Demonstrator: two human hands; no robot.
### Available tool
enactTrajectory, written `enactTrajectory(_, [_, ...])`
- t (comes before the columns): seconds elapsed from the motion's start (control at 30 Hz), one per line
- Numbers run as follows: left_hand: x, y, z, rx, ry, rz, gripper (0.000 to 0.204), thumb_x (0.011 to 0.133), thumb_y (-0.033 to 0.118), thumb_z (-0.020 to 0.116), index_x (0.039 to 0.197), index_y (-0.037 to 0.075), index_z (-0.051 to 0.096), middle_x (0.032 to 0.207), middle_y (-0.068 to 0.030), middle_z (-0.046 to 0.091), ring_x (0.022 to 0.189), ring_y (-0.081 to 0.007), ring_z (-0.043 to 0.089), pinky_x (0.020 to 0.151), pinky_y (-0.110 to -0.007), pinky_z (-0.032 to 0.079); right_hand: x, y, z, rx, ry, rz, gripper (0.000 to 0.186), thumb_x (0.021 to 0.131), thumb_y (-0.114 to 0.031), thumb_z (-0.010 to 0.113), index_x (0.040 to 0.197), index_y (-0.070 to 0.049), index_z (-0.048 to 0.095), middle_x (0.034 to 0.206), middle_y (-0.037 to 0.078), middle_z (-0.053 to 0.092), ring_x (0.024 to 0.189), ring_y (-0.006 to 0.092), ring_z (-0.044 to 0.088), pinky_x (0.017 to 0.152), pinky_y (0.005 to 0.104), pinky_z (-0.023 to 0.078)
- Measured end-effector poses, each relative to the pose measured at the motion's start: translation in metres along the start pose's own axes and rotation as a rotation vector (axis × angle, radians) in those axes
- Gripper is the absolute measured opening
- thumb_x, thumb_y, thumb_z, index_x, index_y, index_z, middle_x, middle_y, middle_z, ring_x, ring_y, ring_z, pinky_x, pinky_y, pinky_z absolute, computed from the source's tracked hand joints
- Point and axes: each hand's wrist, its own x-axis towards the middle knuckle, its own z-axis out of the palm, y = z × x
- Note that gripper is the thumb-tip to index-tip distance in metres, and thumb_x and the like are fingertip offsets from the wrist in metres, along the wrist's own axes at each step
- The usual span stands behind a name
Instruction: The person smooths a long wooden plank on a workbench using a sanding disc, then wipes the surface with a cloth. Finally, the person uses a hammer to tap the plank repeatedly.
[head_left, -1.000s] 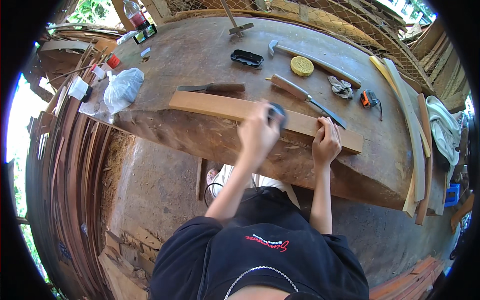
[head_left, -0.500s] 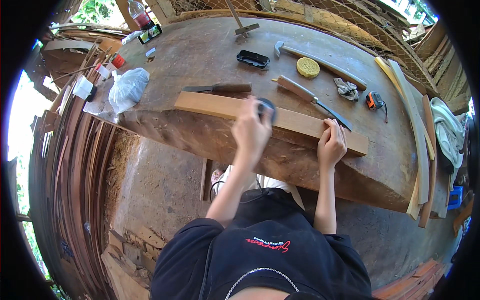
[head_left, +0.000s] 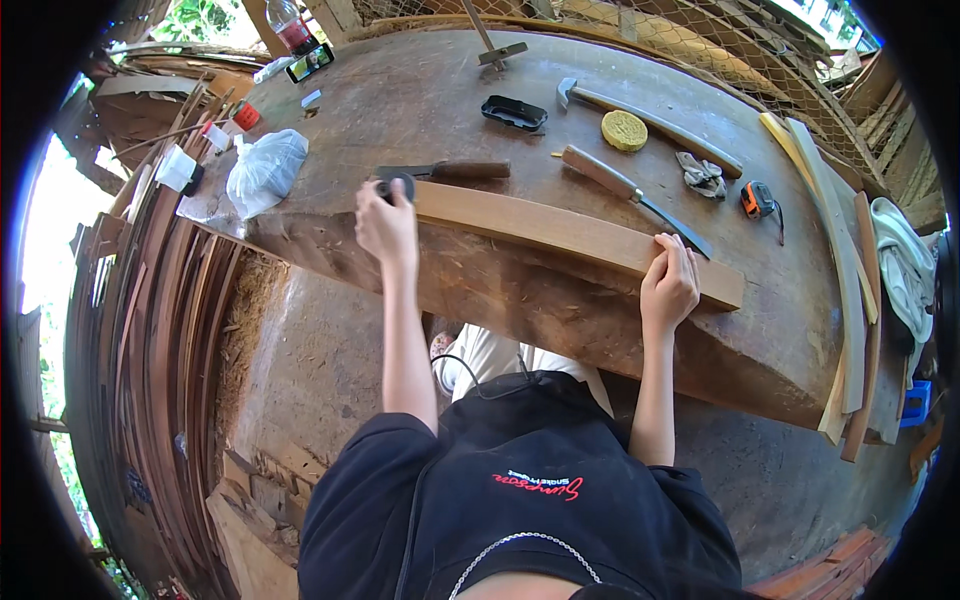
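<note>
The wooden plank (head_left: 545,223) lies along the near edge of the workbench (head_left: 400,100), its long axis running left to right and slanting nearer the person at the right; the left hand (head_left: 386,222) is at its left end, closed around a dark round object (head_left: 403,186), forearm stretched forward, while the right hand (head_left: 670,287) rests bent near the right end, fingers together, whether gripping I cannot tell
</note>
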Motion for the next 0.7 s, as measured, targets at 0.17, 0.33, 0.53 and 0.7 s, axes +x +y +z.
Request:
enactTrajectory(0.17, [-0.101,0.082,0.004,-0.338,-0.149,0.373,0.034,0.089,0.038,0.062,0.105,0.008,0.063,0.114,-0.0141,0.065,0.101,-0.0319,0.064,0.084,-0.043,0.051,0.001,0.001,-0.001,-0.004,-0.017,0.012,0.020,0.087,-0.002,0.049,0.095,-0.008,0.066,0.099,0.008,0.070,0.103,0.0252,0.065,0.096,0.0399,0.047])
enactTrajectory(0.33, [-0.124,0.092,0.004,-0.452,-0.290,0.481,0.034,0.089,0.038,0.063,0.107,0.009,0.062,0.121,-0.0136,0.063,0.106,-0.0324,0.062,0.088,-0.041,0.051,0.001,0.004,-0.001,-0.002,-0.023,0.000,0.020,0.087,-0.003,0.049,0.095,-0.009,0.066,0.099,0.006,0.070,0.104,0.0248,0.064,0.096,0.0396,0.047])
enactTrajectory(0.53, [0.020,-0.007,-0.003,-0.009,-0.082,0.119,0.036,0.091,0.041,0.057,0.105,0.008,0.063,0.094,-0.0115,0.070,0.086,-0.0315,0.068,0.076,-0.043,0.053,0.000,0.002,-0.002,-0.008,-0.016,-0.002,0.018,0.087,-0.003,0.050,0.096,-0.009,0.065,0.098,0.007,0.070,0.103,0.0250,0.065,0.096,0.0399,0.047])
enactTrajectory(0.7, [0.006,-0.001,0.016,-0.141,0.014,0.102,0.034,0.087,0.038,0.063,0.105,0.010,0.066,0.093,-0.0137,0.070,0.088,-0.0346,0.067,0.078,-0.044,0.051,0.000,0.000,0.001,-0.006,-0.006,0.000,0.020,0.086,-0.002,0.050,0.096,-0.009,0.065,0.096,0.010,0.070,0.102,0.0258,0.065,0.095,0.0406,0.048])
